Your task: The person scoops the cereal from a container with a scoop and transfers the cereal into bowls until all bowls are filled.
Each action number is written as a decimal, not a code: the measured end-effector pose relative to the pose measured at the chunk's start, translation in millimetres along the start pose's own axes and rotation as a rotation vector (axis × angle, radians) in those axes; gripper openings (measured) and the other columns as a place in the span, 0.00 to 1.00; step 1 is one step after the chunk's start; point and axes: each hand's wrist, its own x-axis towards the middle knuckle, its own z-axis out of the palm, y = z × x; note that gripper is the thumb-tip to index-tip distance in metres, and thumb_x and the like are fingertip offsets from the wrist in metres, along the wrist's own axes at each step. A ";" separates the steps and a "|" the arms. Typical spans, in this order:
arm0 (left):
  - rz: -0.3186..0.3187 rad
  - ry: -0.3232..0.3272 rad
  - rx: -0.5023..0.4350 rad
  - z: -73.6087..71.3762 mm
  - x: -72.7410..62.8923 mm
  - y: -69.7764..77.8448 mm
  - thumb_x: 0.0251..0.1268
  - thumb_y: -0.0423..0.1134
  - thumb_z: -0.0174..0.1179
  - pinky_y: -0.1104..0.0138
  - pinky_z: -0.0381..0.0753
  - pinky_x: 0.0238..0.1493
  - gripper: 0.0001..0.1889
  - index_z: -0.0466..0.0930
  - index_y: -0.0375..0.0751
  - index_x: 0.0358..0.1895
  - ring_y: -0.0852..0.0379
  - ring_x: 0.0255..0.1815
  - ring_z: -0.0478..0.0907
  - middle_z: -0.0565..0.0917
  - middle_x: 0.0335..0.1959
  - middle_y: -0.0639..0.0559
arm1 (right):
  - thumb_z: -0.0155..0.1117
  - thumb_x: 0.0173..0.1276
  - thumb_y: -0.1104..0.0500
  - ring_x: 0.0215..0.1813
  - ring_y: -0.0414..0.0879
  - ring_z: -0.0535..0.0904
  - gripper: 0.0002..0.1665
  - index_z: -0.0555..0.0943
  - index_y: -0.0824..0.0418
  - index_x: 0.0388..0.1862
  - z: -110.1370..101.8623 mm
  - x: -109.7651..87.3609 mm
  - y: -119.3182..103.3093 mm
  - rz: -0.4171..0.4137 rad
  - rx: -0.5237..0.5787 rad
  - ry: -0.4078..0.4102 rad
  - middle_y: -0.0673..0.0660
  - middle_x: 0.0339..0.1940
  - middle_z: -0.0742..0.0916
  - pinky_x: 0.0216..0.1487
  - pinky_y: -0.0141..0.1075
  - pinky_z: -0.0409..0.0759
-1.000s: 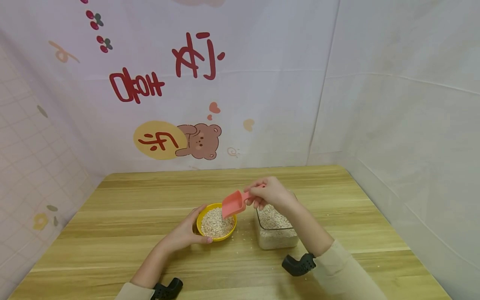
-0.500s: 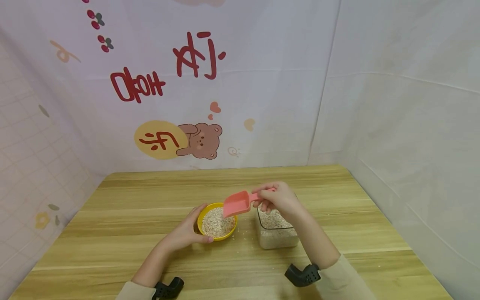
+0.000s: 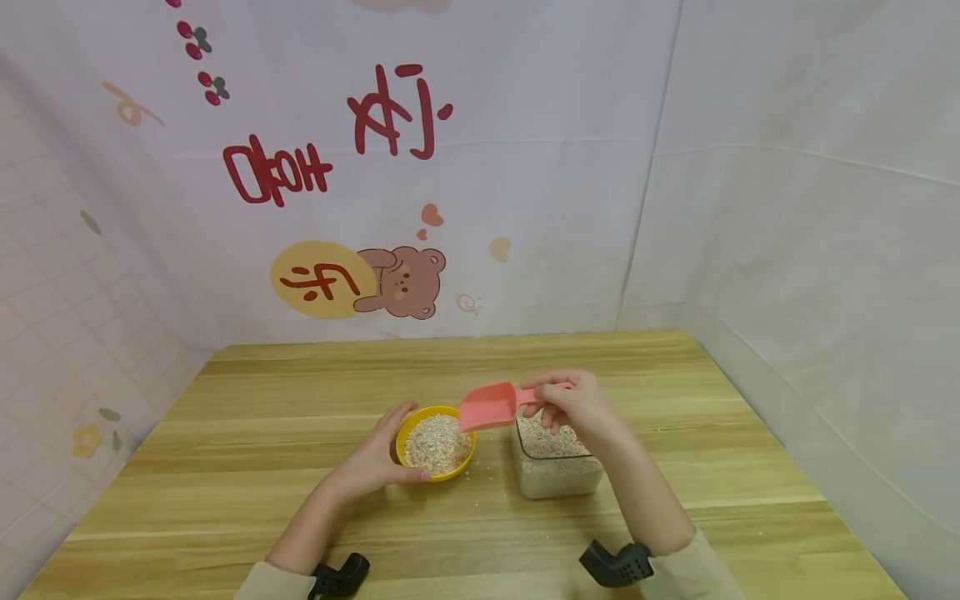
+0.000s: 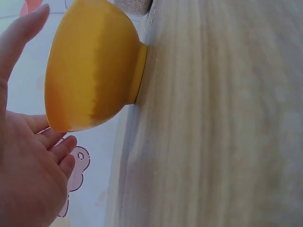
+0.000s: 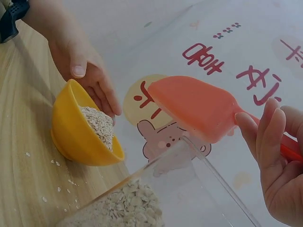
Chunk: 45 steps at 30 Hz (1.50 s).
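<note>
My right hand (image 3: 573, 408) holds a pink plastic scoop (image 3: 487, 406) by its handle. The scoop is raised, its tip at the right rim of a yellow bowl (image 3: 406, 472), and its pan looks bare inside. Oat flakes (image 3: 437, 443) fill much of the bowl, which stands on the table. Round the bowl's left side lies my left hand (image 3: 375, 458), thumb at the near side and fingers at the far side. Under my right hand stands a clear square container (image 3: 558, 480), with more oat flakes (image 5: 128, 208) inside.
Several loose flakes (image 5: 57, 189) lie on the wooden table (image 3: 315, 375) between bowl and container. A printed white cloth (image 3: 555, 208) hangs behind the table and along both sides.
My right hand has moved right with the scoop, from over the bowl towards the container. The scoop has turned more level. My left hand and the bowl have stayed in place.
</note>
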 end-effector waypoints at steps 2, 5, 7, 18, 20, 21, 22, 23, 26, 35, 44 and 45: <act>0.006 0.008 0.007 0.3 0.2 3.3 0.42 0.50 0.77 0.38 0.49 0.65 0.59 0.48 0.41 0.76 0.41 0.74 0.45 0.51 0.75 0.43 | 0.54 0.65 0.69 0.15 0.38 0.73 0.17 0.78 0.78 0.50 -2.4 -2.0 0.5 -0.005 0.010 0.005 0.61 0.24 0.87 0.17 0.28 0.73; 0.011 0.024 0.020 1.2 0.9 8.0 0.41 0.50 0.77 0.38 0.51 0.65 0.58 0.49 0.42 0.76 0.40 0.74 0.46 0.51 0.75 0.42 | 0.54 0.66 0.69 0.15 0.38 0.73 0.17 0.77 0.79 0.50 -5.8 -5.0 1.0 -0.011 0.019 0.015 0.61 0.24 0.87 0.17 0.27 0.73; 0.007 0.025 0.025 2.2 1.2 11.1 0.41 0.50 0.77 0.37 0.51 0.65 0.58 0.50 0.44 0.76 0.39 0.74 0.46 0.50 0.75 0.41 | 0.54 0.66 0.69 0.15 0.38 0.73 0.17 0.77 0.79 0.50 -8.0 -7.1 1.1 -0.015 0.024 0.021 0.60 0.23 0.87 0.17 0.27 0.73; -0.010 0.030 0.024 8.0 3.1 21.9 0.40 0.51 0.78 0.37 0.49 0.65 0.58 0.50 0.49 0.76 0.40 0.74 0.44 0.47 0.76 0.41 | 0.54 0.66 0.70 0.15 0.37 0.73 0.18 0.75 0.81 0.51 -21.4 -17.8 1.9 -0.046 0.042 0.027 0.59 0.23 0.87 0.18 0.27 0.72; -0.007 0.032 0.021 8.9 3.7 24.8 0.39 0.51 0.78 0.37 0.50 0.65 0.58 0.50 0.50 0.76 0.41 0.74 0.44 0.48 0.76 0.42 | 0.54 0.66 0.70 0.16 0.37 0.73 0.18 0.75 0.82 0.51 -24.4 -19.1 0.7 -0.047 0.041 0.025 0.58 0.23 0.87 0.19 0.27 0.72; -0.004 0.033 0.021 9.4 4.1 26.1 0.39 0.51 0.78 0.38 0.50 0.65 0.58 0.50 0.51 0.76 0.42 0.74 0.44 0.48 0.76 0.42 | 0.54 0.65 0.70 0.16 0.37 0.72 0.18 0.75 0.82 0.51 -25.7 -19.9 -0.2 -0.047 0.044 0.030 0.58 0.23 0.87 0.19 0.27 0.71; -0.002 0.034 0.024 9.8 4.6 27.9 0.39 0.51 0.78 0.38 0.50 0.65 0.59 0.50 0.51 0.76 0.42 0.74 0.45 0.48 0.76 0.43 | 0.54 0.66 0.70 0.16 0.37 0.72 0.18 0.74 0.82 0.51 -27.1 -20.7 -1.2 -0.048 0.047 0.031 0.58 0.23 0.87 0.19 0.27 0.71; 0.002 0.036 0.026 10.1 5.0 29.7 0.39 0.51 0.78 0.37 0.50 0.65 0.59 0.50 0.51 0.76 0.42 0.74 0.45 0.48 0.76 0.42 | 0.54 0.66 0.70 0.16 0.37 0.72 0.18 0.74 0.82 0.51 -28.6 -21.6 -2.3 -0.046 0.048 0.033 0.58 0.23 0.87 0.19 0.27 0.71; -0.001 0.040 0.033 11.7 6.5 35.8 0.38 0.51 0.78 0.39 0.52 0.65 0.59 0.50 0.53 0.76 0.44 0.74 0.46 0.49 0.76 0.45 | 0.54 0.66 0.70 0.15 0.37 0.73 0.18 0.75 0.82 0.51 -33.1 -23.4 -4.4 -0.045 0.059 0.045 0.58 0.23 0.86 0.19 0.27 0.72; 0.056 0.023 0.031 22.5 14.7 49.0 0.38 0.49 0.79 0.43 0.56 0.65 0.59 0.50 0.54 0.76 0.45 0.73 0.50 0.51 0.75 0.46 | 0.53 0.67 0.70 0.16 0.36 0.73 0.14 0.78 0.78 0.48 -52.5 -26.4 -4.1 -0.070 0.050 0.046 0.56 0.23 0.87 0.18 0.26 0.70; 0.103 -0.002 0.052 36.4 23.4 59.1 0.39 0.53 0.77 0.43 0.57 0.66 0.58 0.50 0.53 0.76 0.45 0.73 0.50 0.51 0.75 0.45 | 0.53 0.70 0.69 0.17 0.37 0.73 0.13 0.81 0.74 0.47 -75.3 -29.8 -0.7 -0.054 0.036 0.032 0.58 0.24 0.87 0.18 0.26 0.69; 0.108 -0.005 0.053 37.9 24.0 60.7 0.40 0.53 0.77 0.43 0.57 0.65 0.58 0.50 0.53 0.76 0.44 0.73 0.50 0.51 0.75 0.45 | 0.53 0.70 0.69 0.17 0.37 0.73 0.13 0.80 0.74 0.47 -77.6 -30.1 -0.2 -0.051 0.029 0.028 0.58 0.24 0.87 0.18 0.26 0.69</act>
